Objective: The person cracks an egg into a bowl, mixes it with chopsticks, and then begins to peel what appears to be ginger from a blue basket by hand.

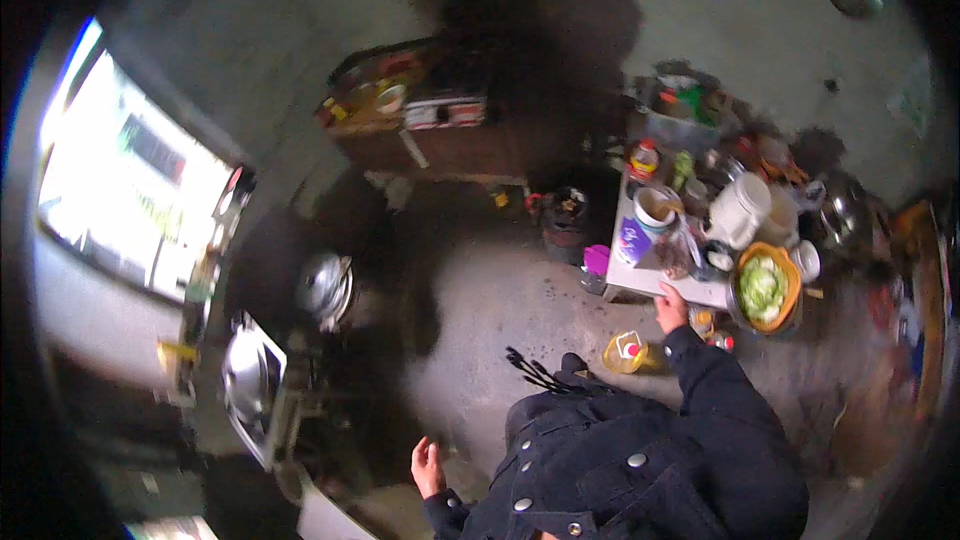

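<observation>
My left hand (427,470) hangs low over the floor, away from the furniture, with its fingers loosely apart and nothing in it. My right hand (672,309) is by the front edge of a low white table (637,281), and I see nothing held in it. Just right of it stand small jars (702,322). A plastic jug of yellow oil (625,354) with a red cap is on the floor below. At the table's corner, an orange basket (787,277) of chopped green vegetable (762,291) rests in a metal bowl (739,315).
The table carries a white bucket (654,208), a purple packet (634,241) and a white pitcher (741,206). A lidded pot (328,289) and a wok lid (251,375) on a stand are at left. A brown cabinet (465,146) stands at the back.
</observation>
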`<action>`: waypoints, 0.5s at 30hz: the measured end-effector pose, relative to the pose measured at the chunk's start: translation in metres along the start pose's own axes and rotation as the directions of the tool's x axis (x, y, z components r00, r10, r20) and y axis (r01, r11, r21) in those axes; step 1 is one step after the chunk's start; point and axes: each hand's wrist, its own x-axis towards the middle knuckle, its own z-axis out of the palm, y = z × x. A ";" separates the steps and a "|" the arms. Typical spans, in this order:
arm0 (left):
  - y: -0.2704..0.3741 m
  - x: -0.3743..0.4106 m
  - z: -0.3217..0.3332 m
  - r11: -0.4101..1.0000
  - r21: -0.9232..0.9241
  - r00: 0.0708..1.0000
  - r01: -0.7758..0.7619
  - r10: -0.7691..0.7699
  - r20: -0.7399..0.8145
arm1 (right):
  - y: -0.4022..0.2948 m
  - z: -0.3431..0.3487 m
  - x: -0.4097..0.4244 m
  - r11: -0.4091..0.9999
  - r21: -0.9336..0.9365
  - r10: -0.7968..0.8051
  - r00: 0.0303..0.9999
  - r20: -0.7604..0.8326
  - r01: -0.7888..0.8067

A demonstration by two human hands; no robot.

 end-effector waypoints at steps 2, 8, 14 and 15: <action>0.038 0.021 0.008 0.998 -0.004 0.998 0.063 -0.063 0.021 | 0.022 0.030 0.025 0.991 0.009 -0.131 0.991 0.039 0.131; 0.112 0.086 0.053 0.993 0.088 0.994 -0.078 0.071 0.088 | -0.009 0.062 0.045 0.939 -0.303 -0.073 0.956 0.285 0.162; 0.127 0.146 0.091 0.975 0.169 0.947 -0.144 0.086 0.310 | -0.048 0.027 0.011 0.946 -0.269 0.233 0.957 0.172 -0.182; 0.133 0.156 0.097 0.979 0.126 0.931 -0.157 0.104 0.351 | -0.061 0.017 0.001 0.931 -0.255 0.304 0.942 0.144 -0.262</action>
